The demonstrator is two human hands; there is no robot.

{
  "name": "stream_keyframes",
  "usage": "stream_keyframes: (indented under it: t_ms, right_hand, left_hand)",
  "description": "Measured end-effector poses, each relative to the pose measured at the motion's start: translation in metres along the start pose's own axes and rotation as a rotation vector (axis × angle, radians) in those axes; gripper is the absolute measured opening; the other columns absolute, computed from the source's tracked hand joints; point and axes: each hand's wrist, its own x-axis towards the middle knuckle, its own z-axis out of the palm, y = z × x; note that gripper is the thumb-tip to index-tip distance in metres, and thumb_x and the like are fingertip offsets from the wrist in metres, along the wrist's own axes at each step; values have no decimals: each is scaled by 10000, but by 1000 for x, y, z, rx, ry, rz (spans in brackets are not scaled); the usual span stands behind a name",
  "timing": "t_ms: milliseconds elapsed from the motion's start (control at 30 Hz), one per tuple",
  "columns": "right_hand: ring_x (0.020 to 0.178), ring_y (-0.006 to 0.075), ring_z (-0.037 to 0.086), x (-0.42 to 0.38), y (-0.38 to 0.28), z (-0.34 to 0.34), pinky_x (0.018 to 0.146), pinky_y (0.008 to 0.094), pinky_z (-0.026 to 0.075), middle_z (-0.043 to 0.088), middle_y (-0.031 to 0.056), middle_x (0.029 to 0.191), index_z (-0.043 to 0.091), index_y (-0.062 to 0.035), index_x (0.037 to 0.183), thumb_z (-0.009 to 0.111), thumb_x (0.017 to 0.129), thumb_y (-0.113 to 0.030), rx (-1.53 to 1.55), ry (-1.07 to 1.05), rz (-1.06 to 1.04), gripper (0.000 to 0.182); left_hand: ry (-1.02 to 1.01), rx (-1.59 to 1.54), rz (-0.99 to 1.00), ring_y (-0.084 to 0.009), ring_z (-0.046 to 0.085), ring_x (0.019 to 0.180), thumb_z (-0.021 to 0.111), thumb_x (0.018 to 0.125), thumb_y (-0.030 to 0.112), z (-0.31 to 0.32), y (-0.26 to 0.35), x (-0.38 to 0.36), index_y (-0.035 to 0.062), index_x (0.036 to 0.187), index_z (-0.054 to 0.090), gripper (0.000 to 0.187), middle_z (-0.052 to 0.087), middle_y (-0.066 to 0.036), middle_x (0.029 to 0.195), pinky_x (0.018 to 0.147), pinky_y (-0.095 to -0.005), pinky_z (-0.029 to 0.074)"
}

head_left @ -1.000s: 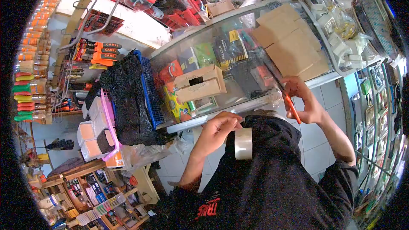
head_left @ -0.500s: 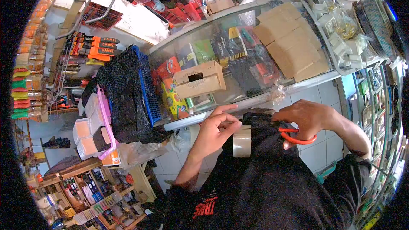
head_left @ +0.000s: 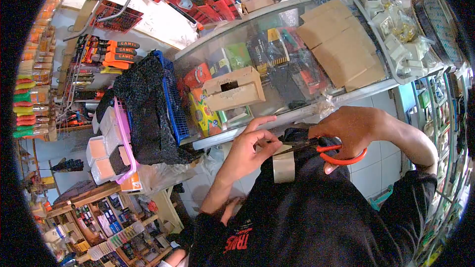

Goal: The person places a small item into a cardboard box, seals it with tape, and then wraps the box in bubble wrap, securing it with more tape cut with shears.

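Between the thumb and index finger of my left hand [head_left: 251, 149] is the top edge of a strip of beige tape [head_left: 284, 167], which hangs down in front of the black shirt. My right hand [head_left: 350, 131] has its fingers through the red-orange handles of scissors [head_left: 342, 156]. The dark scissor blades point left and reach the top of the tape strip, near my left fingertips. Whether the blades are closed on the strip is too small to tell.
A glass counter [head_left: 292, 111] with a cardboard box [head_left: 234, 89] and flat cardboard [head_left: 341, 44] on top lies beyond my hands. A blue basket [head_left: 173, 106] and a pink basket [head_left: 124, 141] stand left. Part of a person's arm [head_left: 174, 257] shows at the bottom.
My right hand has moved left with the scissors, bringing the blades to the top of the tape strip. A bit of another person's arm has appeared at the bottom.
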Motion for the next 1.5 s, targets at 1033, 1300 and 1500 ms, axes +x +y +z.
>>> stream_keyframes:
  t_ms: [1033,1300,1500]
  right_hand:
    - [824,400,672,10,2,-2,726,497,505,659,160,822,593,-68,1068,806,785,-649,-26,-14,-87,681]
    - [756,401,645,9,9,5,665,482,476,631,166,769,577,-45,998,835,801,-544,35,55,-160,595]
    - [783,415,667,9,14,10,694,500,496,657,178,789,597,-32,974,769,867,-555,1,113,-204,561]
  left_hand:
    - [-69,121,4,-57,583,931,760,941,169,-6,12,1,49,955,709,132,595,-49,1429,663,-201,435]
    - [-77,151,24,-47,573,910,750,945,137,-6,13,3,42,976,703,111,585,-59,1432,671,-202,441]
    - [-48,129,-16,-183,686,920,751,929,98,-2,18,4,-5,985,683,135,614,-111,1377,775,-319,544]
